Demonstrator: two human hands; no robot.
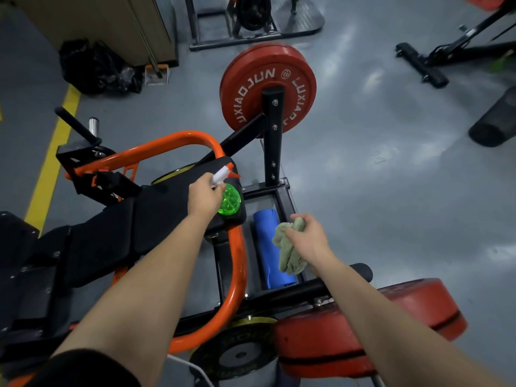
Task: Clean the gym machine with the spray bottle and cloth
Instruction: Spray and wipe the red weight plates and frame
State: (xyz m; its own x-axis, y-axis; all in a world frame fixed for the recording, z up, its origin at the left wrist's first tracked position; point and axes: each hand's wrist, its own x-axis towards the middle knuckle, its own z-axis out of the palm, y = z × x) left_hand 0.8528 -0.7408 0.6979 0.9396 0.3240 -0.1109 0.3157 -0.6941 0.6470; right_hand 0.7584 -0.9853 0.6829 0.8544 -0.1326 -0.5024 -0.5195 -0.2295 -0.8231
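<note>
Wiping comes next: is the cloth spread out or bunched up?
Bunched up: the cloth hangs crumpled in folds from the right hand, which grips its top.

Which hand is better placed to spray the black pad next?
Left, probably: the left hand grips the spray bottle over the black pad; the right hand holds the cloth off to the side.

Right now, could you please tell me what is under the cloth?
Below the cloth, held by the right hand, lies a blue roll inside the machine's black frame. The cloth covers part of the roll's right side; whether they touch cannot be told.
</note>
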